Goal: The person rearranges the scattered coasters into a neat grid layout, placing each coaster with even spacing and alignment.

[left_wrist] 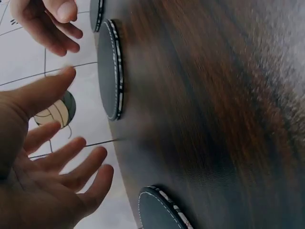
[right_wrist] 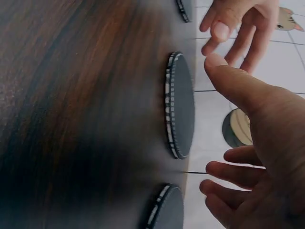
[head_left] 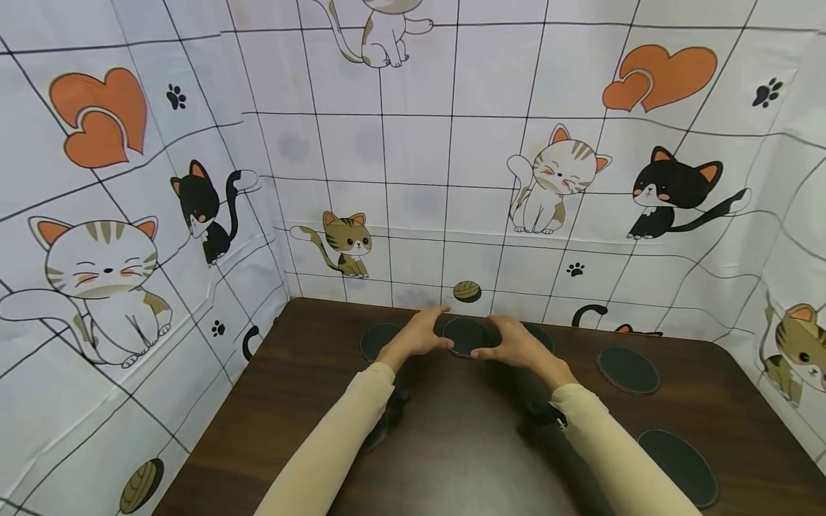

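My left hand (head_left: 416, 335) and right hand (head_left: 516, 344) are held over the far edge of the table, fingers and thumbs spread apart and facing each other. Between them in the head view lies a round dark coaster (head_left: 466, 338) with a stitched rim. Both wrist views show this middle coaster (left_wrist: 108, 71) (right_wrist: 182, 105) flat on the wood, with the fingers above it and nothing in either palm. Another coaster (head_left: 376, 340) lies left of my left hand. Behind my right hand, a further coaster (head_left: 540, 335) is partly hidden.
The dark wooden table (head_left: 452, 444) also carries coasters at the right (head_left: 628, 370) and near right (head_left: 679, 467). One more coaster (head_left: 376, 433) is partly covered by my left forearm. A white cat-print curtain (head_left: 419, 158) stands around the table's back and sides.
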